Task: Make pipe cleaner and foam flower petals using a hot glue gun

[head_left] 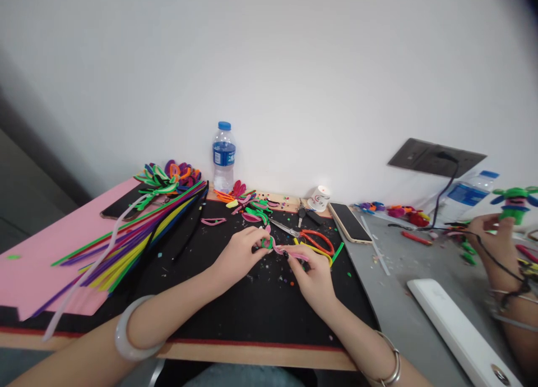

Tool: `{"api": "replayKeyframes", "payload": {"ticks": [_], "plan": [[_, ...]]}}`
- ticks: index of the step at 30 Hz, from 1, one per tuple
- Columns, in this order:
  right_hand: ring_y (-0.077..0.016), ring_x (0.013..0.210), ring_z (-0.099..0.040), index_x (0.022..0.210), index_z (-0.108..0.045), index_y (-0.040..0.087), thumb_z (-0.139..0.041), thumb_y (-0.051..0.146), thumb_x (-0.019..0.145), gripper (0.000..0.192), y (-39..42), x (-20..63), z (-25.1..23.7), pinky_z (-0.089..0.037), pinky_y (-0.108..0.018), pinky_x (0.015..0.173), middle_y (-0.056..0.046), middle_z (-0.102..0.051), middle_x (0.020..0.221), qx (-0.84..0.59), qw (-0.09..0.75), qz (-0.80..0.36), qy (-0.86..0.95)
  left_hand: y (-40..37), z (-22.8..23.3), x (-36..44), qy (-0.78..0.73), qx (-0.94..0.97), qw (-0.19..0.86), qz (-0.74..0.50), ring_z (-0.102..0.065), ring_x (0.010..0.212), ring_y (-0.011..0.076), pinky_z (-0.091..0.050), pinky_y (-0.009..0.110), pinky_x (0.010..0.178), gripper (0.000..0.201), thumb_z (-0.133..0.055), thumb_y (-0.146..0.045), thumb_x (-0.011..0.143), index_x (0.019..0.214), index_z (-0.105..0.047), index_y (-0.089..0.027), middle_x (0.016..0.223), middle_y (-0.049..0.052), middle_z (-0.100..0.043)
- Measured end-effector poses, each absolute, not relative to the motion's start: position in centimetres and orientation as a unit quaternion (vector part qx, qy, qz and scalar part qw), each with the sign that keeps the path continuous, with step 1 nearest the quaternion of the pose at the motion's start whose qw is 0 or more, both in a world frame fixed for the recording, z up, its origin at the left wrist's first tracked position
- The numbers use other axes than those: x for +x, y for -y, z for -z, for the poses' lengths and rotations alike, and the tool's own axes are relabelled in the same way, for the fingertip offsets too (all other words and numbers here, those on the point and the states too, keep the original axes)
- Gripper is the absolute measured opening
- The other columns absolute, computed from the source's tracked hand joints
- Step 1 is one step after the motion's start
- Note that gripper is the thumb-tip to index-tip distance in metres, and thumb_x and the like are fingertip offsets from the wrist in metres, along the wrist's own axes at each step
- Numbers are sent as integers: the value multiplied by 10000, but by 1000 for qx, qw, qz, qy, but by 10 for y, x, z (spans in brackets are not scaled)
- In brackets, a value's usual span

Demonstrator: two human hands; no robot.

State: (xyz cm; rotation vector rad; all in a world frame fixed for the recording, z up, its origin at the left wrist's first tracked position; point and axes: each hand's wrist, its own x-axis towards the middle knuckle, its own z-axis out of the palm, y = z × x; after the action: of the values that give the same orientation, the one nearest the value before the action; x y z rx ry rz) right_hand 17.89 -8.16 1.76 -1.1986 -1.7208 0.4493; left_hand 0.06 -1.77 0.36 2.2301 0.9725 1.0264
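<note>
Both my hands are on one pink pipe cleaner (290, 251) over the middle of the black mat (235, 303). My left hand (240, 252) has its fingertips pressed together on the far-left end, right where it curls around a little green loop (266, 242). My right hand (313, 278) is pinching the near-right stretch between thumb and forefinger, so the stem sits just above the mat between the two hands.

What could go wrong, I reckon: the bend is tiny and the fuzz is slippery, so if either pinch loosens, the pink end could spring back out of the green loop (these things love to unwind). Pull too hard and the wire might kink in the wrong spot.

The red-handled scissors (309, 237) lie open just beyond my right hand, blades pointing far-left, so a careless reach could catch them. The loose beads (286, 280) on the mat could roll if I bump them.

Off left there's the long bundle of coloured pipe cleaners (138, 236), a water bottle (223, 156) by the wall, and a phone (348, 222) on the right. Another person's hand (490, 236) is busy on the far right.
</note>
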Motion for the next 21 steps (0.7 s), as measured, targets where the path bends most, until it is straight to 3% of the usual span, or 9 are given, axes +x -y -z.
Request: {"api": "replayKeyframes", "payload": {"ticks": [21], "plan": [[-178, 842, -659, 843, -656, 214, -529, 109, 809, 169, 81, 178, -18, -513, -296, 757, -50, -712, 887, -472, 468, -160, 730, 18, 0, 3, -368, 787, 307, -389, -601, 643, 107, -503, 227, 641, 138, -633, -110, 712, 825, -603, -184, 780, -10, -603]]}}
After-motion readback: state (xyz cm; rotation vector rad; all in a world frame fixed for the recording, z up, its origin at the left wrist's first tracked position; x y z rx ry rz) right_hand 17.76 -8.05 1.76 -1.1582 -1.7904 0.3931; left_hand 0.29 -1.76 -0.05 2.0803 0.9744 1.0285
